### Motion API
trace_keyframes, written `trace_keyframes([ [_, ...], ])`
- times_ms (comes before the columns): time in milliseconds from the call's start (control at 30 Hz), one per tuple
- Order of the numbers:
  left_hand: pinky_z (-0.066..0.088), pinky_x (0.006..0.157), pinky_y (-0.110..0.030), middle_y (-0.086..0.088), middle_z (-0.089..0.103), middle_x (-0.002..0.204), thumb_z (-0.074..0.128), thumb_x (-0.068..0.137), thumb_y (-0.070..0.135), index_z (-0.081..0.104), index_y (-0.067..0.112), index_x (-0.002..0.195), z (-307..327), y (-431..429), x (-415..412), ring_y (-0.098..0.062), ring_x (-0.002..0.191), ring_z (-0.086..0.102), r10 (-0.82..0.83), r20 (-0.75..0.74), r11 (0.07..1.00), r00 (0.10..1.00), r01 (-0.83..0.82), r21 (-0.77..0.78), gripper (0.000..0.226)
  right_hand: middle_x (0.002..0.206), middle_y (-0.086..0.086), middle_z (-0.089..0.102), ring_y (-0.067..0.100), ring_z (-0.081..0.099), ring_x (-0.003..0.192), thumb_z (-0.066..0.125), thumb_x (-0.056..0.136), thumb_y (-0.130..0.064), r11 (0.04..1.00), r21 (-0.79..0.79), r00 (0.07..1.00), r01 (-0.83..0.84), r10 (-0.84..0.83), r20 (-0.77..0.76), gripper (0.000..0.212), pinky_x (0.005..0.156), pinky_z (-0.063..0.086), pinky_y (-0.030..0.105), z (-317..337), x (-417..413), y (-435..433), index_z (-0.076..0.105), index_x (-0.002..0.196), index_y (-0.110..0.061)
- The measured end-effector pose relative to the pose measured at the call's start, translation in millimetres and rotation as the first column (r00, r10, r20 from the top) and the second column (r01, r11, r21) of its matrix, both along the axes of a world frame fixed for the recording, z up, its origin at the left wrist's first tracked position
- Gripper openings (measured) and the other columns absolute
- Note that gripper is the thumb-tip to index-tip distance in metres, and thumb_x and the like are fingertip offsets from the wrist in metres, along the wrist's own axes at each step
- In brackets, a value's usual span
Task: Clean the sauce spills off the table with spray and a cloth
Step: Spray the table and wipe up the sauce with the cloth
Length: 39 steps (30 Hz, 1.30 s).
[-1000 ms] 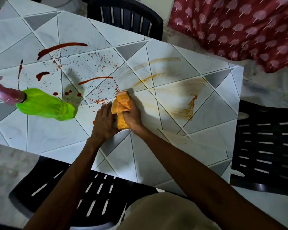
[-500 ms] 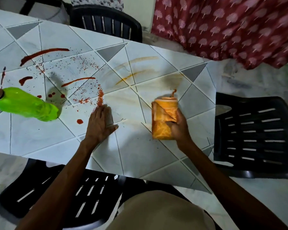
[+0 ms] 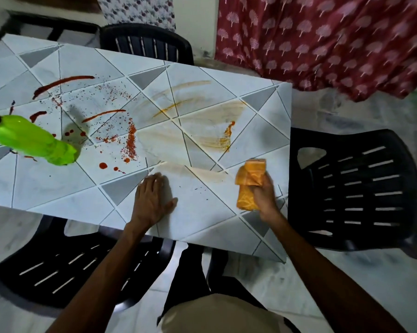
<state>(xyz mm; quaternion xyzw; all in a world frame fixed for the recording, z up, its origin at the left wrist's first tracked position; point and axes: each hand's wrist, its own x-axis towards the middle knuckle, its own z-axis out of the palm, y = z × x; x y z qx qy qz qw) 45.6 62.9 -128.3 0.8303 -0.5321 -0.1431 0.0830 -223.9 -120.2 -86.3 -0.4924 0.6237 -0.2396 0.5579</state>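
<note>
R hand curled tight round folded orange cloth, lower right of frame, over counter near its right edge; motion blur, so contact w/ surface unclear. L hand flat, palm down, fingers straight, pressed on counter at bottom centre. Pale orange smears betw. & above both hands. Red sauce streaks, drops & specks toward upper left. Green spray bottle on counter at left edge of frame, among the red spots. Black chair just right of counter
</note>
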Motion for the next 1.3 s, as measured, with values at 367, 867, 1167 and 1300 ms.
trace_keyframes([
  [367,0.04,0.105,-0.05,-0.016,0.047,0.142,0.046,0.077,0.069,0.046,0.009,0.139,-1.5,10.0,43.2,-0.038,0.131,0.043,0.077,0.033,0.994,0.996,-0.074,-0.076,0.086,0.129,0.009,0.065,0.03,0.062,0.116,0.066,0.092,-0.01,0.928,0.179,0.935,-0.326,0.288,0.209,0.05,0.103,0.052,0.051,-25.8,187.0,38.6,0.053,0.139,-0.021],
  [867,0.041,0.105,-0.046,-0.013,0.044,0.146,0.057,0.081,0.062,0.046,0.01,0.139,-12.2,25.9,73.2,-0.033,0.133,0.041,-0.033,-0.016,0.997,0.999,0.031,-0.063,0.079,0.116,0.001,0.06,0.024,0.059,0.109,0.062,0.092,0.007,0.987,-0.043,0.986,-0.154,0.156,0.049,0.049,0.092,0.049,0.035,38.4,96.4,49.5,0.053,0.136,-0.012],
  [1167,0.042,0.104,-0.047,-0.014,0.043,0.148,0.059,0.08,0.064,0.044,0.008,0.141,-10.8,44.1,93.6,-0.033,0.134,0.041,-0.008,-0.014,0.998,1.0,0.007,-0.064,0.084,0.094,0.01,0.07,0.026,0.07,0.079,0.071,0.09,-0.024,0.998,0.054,0.999,-0.026,0.024,0.034,0.024,0.07,0.06,0.041,-3.6,113.2,97.6,0.063,0.112,-0.024],
  [1300,0.041,0.106,-0.047,-0.016,0.044,0.147,0.062,0.077,0.066,0.045,0.005,0.141,-14.3,62.9,112.5,-0.035,0.134,0.042,0.077,-0.006,0.992,0.997,-0.077,-0.102,0.09,0.094,0.016,0.065,0.014,0.066,0.07,0.06,0.089,0.008,0.997,0.018,0.988,-0.081,0.078,0.136,0.03,0.064,0.058,0.031,-20.3,196.5,102.7,0.058,0.118,-0.001],
])
